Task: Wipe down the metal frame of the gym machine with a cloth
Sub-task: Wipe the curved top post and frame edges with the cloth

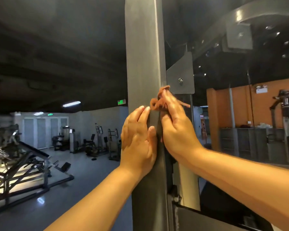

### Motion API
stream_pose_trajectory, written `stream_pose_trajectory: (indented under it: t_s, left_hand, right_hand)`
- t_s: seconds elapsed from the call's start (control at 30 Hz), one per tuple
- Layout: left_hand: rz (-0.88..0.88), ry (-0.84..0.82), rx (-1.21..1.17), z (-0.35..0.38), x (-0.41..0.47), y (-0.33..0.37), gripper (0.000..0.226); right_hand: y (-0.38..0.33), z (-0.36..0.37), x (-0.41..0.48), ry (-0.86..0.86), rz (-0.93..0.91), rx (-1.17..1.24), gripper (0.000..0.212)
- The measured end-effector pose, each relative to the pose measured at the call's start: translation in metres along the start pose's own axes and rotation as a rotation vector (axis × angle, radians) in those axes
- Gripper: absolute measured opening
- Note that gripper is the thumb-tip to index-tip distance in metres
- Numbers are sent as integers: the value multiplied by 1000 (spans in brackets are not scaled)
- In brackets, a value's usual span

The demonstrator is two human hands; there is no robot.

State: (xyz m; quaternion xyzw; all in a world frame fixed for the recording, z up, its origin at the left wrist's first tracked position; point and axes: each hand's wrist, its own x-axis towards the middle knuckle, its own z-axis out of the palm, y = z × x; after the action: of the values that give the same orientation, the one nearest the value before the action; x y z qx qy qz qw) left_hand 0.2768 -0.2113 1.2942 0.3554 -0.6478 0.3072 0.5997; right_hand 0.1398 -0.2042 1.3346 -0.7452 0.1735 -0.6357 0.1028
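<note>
Now L grip (138,139) flat, fingers straight, on metal frame (143,64); R grip (177,129) clutches cloth (163,90) against it.

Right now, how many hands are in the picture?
2. The left hand rests flat on the tall grey metal post; the right hand holds a crumpled orange-brown cloth against it.

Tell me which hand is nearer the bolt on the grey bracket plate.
Right. The right hand, holding the cloth, sits just below-left of the bolt; the left hand lies on the upright post, lower and farther left.
</note>
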Motion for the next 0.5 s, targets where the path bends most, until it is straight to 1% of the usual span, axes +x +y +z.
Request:
stream_pose_trajectory:
  t_s: [0.07,0.17,0.2,0.27,0.33,0.4,0.5]
  left_hand:
    - [-6,5,9,-2,9,-1,50]
    - [-10,-13,7,-3,26,2,52]
    - [-8,-27,0,-4,33,4,53]
    - [-15,-41,-26,-4,48,6,55]
    - [-23,-15,-59,-3,61,6,55]
    - [-19,5,-66,1,69,5,56]
    - [-2,20,-52,8,68,5,55]
  right_hand:
    - [10,-1,-18,-22,-71,-58,58]
    - [18,-6,4,47,-101,-98,54]
    - [16,-6,20,69,-92,-80,54]
    - [6,-5,53,86,-32,32,55]
    - [-1,-2,64,88,-3,150,58]
    - [3,2,46,73,-38,171,57]
    - [19,4,9,-14,-130,127,56]
